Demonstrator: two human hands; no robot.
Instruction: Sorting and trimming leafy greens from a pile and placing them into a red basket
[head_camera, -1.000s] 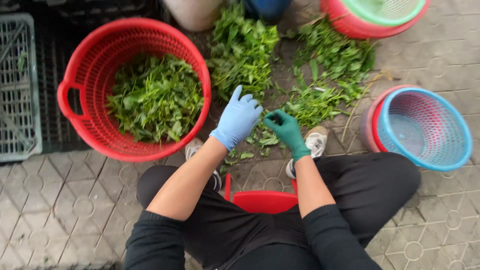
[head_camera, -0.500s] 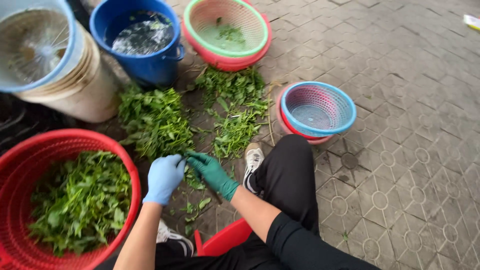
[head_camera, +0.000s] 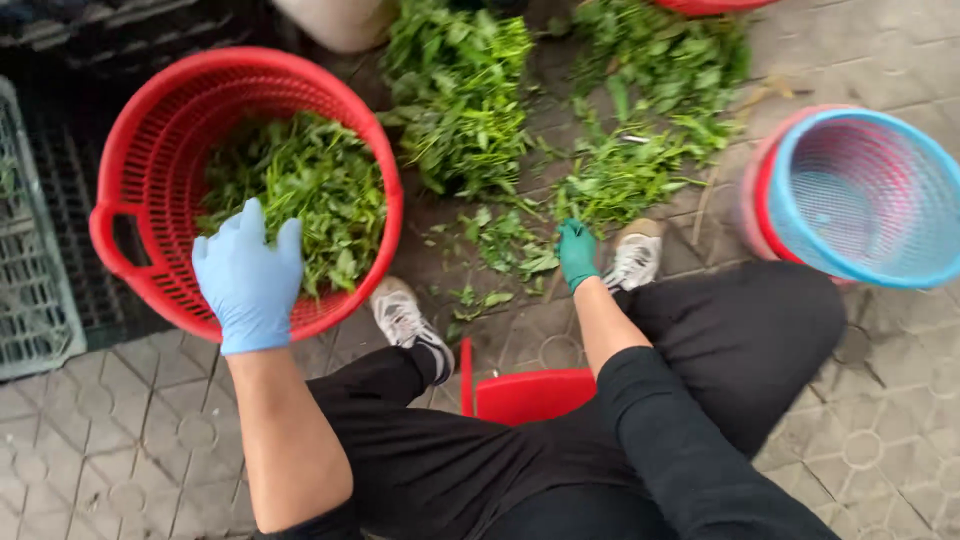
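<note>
Your left hand, in a blue glove, hovers flat and spread over the red basket, holding nothing, just above the leafy greens heaped inside. Your right hand, green-gloved, reaches down to the loose greens on the paved floor; its grip is hidden. Expect light, limp, easily bruised stems; pinch them low, gently.

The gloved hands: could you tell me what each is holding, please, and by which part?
The left hand is spread open over the red basket, holding nothing. The right hand reaches into the greens on the ground; a grip cannot be told.
</note>
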